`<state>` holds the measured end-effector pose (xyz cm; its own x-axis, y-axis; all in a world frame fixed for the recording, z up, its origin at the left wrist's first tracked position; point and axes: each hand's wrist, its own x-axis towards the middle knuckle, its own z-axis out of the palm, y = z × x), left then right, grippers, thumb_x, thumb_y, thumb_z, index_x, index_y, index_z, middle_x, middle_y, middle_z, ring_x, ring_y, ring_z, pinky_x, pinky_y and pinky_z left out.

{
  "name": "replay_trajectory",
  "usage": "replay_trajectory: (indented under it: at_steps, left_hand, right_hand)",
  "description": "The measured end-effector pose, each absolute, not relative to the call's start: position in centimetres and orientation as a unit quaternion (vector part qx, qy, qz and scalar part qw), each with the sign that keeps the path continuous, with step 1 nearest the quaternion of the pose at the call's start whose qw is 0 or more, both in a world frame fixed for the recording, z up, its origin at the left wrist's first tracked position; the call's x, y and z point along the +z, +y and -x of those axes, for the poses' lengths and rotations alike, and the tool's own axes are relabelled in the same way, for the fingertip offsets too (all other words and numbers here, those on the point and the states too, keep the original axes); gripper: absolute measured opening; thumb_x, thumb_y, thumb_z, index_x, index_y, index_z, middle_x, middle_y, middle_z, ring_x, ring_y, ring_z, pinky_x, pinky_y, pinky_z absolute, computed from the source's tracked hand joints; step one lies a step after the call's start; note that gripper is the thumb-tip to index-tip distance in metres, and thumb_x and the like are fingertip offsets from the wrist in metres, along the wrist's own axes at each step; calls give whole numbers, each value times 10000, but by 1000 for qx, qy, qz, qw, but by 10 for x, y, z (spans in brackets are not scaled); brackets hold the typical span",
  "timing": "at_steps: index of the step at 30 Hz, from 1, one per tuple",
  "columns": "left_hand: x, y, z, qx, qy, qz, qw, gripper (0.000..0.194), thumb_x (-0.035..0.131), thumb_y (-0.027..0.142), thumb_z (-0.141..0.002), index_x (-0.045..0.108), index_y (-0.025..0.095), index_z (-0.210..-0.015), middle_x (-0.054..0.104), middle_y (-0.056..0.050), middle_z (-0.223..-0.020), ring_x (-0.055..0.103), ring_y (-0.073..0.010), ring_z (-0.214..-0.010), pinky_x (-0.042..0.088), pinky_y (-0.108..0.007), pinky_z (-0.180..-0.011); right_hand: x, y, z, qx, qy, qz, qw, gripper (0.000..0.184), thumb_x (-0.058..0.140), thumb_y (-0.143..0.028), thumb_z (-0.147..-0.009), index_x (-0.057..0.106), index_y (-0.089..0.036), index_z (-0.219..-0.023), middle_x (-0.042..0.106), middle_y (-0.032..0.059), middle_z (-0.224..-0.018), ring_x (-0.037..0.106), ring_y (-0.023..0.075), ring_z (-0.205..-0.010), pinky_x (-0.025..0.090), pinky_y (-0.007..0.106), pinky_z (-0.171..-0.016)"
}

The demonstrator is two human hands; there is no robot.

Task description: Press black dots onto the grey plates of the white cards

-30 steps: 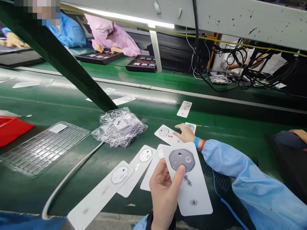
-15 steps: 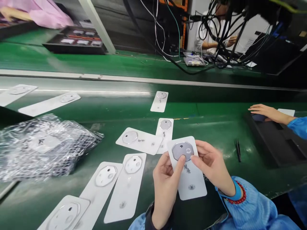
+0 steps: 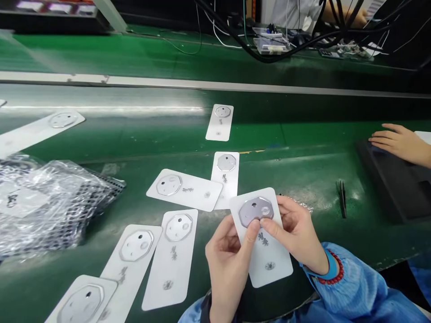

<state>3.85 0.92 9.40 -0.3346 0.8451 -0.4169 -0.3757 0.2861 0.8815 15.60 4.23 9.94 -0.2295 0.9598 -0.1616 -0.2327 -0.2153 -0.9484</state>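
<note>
A white phone back cover [image 3: 269, 258] with an octagonal camera ring and dark printed characters is held between my two hands. My left hand [image 3: 229, 260] grips its left edge, thumb pressed just under the ring. My right hand [image 3: 296, 231] holds the right edge, its thumb beside the left one; the other fingers are partly hidden behind the cover. Nearby on the green bench lie similar covers: one upright [image 3: 171, 264] to the left, one sideways [image 3: 185, 189] overlapping another [image 3: 226, 175], and one farther back [image 3: 219, 122]. Two more covers [image 3: 134, 264] [image 3: 81, 300] overlap at lower left.
Black tweezers [image 3: 342, 199] lie to the right. Beyond them another person's hand [image 3: 400, 141] rests at a black tray [image 3: 393, 188]. A clear plastic bag [image 3: 60, 202] is at left, below another cover [image 3: 40, 132]. Black cables [image 3: 256, 54] hang across the back.
The view has tilted down slightly and shifted. Both thumbs now meet at the lower edge of the camera ring; my right thumb has moved left and down. The person's hand at right stays by the tray.
</note>
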Motion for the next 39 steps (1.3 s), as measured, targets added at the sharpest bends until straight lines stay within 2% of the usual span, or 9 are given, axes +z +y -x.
replay_trajectory:
  at_steps: [9,16,22,34,39]
  left_hand:
    - [91,11,-38,558,579,-214,554,276,781,342,-695,728,168,-903,741,-39,-720,658,-155,-559,523,-197,-483]
    - [92,11,-39,562,579,-242,539,240,783,286,-697,716,177,-901,741,-29,-741,647,-134,-559,524,-185,-506]
    - [97,10,-40,568,615,-269,477,186,776,275,-687,693,167,-815,729,-34,-742,666,-153,-634,531,-195,-574]
    - [93,12,-37,548,609,-333,467,179,733,311,-736,679,168,-830,683,-19,-681,632,-148,-578,504,-200,-522]
    - [84,11,-33,544,589,-329,499,191,734,322,-749,685,172,-857,691,-18,-703,628,-140,-590,501,-194,-534]
  right_hand:
    - [93,43,-157,636,-427,465,444,270,718,-275,-771,655,-264,-1033,730,14,-861,697,163,-713,571,258,-577]
    - [93,42,-156,631,-435,460,448,252,709,-264,-777,654,-257,-1023,731,10,-861,696,157,-735,577,257,-615]
    - [98,40,-159,646,-455,446,419,195,669,-313,-827,667,-239,-1008,734,25,-888,708,176,-792,587,285,-676]
    - [94,42,-161,649,-453,452,412,211,683,-357,-815,666,-227,-980,739,25,-837,701,164,-680,566,256,-573]
    - [95,43,-161,660,-449,438,413,213,687,-350,-816,657,-227,-987,743,21,-839,713,167,-714,566,252,-600]
